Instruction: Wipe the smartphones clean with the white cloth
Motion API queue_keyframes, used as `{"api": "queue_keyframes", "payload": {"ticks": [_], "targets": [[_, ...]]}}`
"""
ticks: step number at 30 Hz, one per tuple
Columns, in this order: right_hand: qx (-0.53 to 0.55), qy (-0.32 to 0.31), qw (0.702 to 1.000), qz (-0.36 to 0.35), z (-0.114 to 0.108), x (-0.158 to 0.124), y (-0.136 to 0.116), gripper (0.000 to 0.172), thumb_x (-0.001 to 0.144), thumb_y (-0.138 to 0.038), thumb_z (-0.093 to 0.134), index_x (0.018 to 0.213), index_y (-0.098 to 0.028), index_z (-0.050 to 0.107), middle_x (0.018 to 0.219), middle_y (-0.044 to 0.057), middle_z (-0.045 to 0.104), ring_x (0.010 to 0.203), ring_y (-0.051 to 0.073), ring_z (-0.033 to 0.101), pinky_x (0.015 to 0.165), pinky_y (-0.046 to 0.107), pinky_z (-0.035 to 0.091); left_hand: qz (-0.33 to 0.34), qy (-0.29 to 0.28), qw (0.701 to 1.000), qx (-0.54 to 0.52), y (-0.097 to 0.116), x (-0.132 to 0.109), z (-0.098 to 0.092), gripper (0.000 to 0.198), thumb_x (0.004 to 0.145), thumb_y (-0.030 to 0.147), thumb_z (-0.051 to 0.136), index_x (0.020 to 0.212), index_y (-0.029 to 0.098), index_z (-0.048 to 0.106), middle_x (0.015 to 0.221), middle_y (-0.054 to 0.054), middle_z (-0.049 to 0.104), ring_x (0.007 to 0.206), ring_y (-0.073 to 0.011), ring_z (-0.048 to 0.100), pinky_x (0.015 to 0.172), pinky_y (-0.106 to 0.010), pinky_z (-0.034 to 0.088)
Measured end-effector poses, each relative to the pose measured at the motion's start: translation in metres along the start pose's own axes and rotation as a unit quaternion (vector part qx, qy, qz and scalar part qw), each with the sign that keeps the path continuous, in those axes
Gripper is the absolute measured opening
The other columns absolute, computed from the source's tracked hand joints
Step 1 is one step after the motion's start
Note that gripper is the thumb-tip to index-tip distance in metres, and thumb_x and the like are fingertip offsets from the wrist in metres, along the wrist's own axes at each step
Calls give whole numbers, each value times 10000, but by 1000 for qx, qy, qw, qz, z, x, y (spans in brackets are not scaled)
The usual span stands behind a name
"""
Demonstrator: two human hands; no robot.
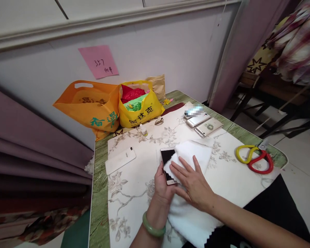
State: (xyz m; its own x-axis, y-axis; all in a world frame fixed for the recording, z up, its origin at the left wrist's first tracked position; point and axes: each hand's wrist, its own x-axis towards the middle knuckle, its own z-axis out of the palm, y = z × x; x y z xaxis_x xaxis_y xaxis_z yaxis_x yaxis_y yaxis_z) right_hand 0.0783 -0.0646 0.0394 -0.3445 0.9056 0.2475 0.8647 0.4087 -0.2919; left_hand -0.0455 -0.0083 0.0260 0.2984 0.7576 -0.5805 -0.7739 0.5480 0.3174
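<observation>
My left hand (164, 184) wears a green bangle (153, 225) at the wrist. Its fingers are closed around the lower edge of a smartphone (167, 155) with a dark screen. Over part of that screen lies a white fluffy cloth (189, 151) with zigzag-cut edges, trailing down toward the table's front. My right hand (189, 177) rests on the cloth with its fingers spread and flat, pressing it against the phone. The phone's right side is hidden beneath the cloth.
A white phone (121, 161) lies face down at left, near a small bottle (143, 130). Behind are an orange bag (90, 106) and a filled yellow bag (142, 113). More phones (209, 127) lie at back right. Scissors (257, 156) and black fabric (279, 206) are at right.
</observation>
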Motion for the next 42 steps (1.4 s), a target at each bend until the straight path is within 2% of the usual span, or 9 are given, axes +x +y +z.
{"api": "queue_keyframes", "payload": {"ticks": [5,8,12,16,21,28,33,38,42], "targets": [[4,11,997,78,6,37,10,651,954,-577,422,1480,-198,372,1503,78,424,1436,333,257,1147,662,0,-14,-16,1000,-16,1,5,-4,277,929,249,479,1061,155,703,1032,-61,747,1029,-176,680,1026,-309,464],[4,6,998,68,8,37,3,675,948,-590,413,1489,-189,360,1517,93,398,1443,336,239,1150,652,-7,-11,-27,1000,-8,0,5,-7,288,926,264,485,1105,163,688,1050,-66,737,1044,-179,671,1004,-301,478],[15,-12,999,41,9,38,-6,673,947,-600,400,1495,-212,349,1518,75,400,1455,323,209,1157,637,-27,1,-1,1000,-1,-1,4,-11,297,934,298,470,1101,172,680,996,-62,735,963,-170,690,942,-291,516],[13,-13,996,85,11,52,0,650,974,-587,327,1499,-204,338,1533,65,374,1464,308,190,1153,637,-48,-26,-13,1000,-13,-2,5,-6,299,943,303,460,1101,175,679,1021,-69,735,995,-187,686,945,-326,523],[3,-4,986,168,15,55,7,679,980,-605,267,1475,-153,380,1514,113,398,1454,324,216,1132,661,-61,15,2,998,-55,-3,5,1,308,953,237,439,1094,131,692,969,-81,748,958,-160,696,977,-285,496],[26,-14,996,79,7,54,2,641,970,-591,342,1494,-223,350,1529,56,385,1468,299,178,1159,621,-34,-31,-48,998,-31,-3,3,-2,319,936,325,481,1140,183,682,1115,-77,722,1099,-207,653,994,-344,498],[8,16,985,169,15,55,4,621,992,-548,301,1489,-181,358,1539,102,358,1460,318,201,1141,653,2,5,-19,999,-36,-4,4,-3,291,940,243,462,1080,161,704,1018,-66,744,1063,-171,665,1021,-292,466],[28,11,997,77,18,54,2,670,957,-589,375,1502,-200,333,1544,79,353,1469,298,178,1165,608,-16,-32,-51,998,-33,-3,3,-2,314,951,303,451,1108,175,691,1071,-64,731,1085,-186,654,1042,-337,455],[20,25,987,156,18,55,4,631,991,-529,312,1505,-163,317,1553,100,328,1467,307,180,1153,637,0,-7,-10,999,-29,-4,2,0,277,944,238,456,1020,153,709,992,-64,745,1043,-167,671,1037,-301,457]]}}
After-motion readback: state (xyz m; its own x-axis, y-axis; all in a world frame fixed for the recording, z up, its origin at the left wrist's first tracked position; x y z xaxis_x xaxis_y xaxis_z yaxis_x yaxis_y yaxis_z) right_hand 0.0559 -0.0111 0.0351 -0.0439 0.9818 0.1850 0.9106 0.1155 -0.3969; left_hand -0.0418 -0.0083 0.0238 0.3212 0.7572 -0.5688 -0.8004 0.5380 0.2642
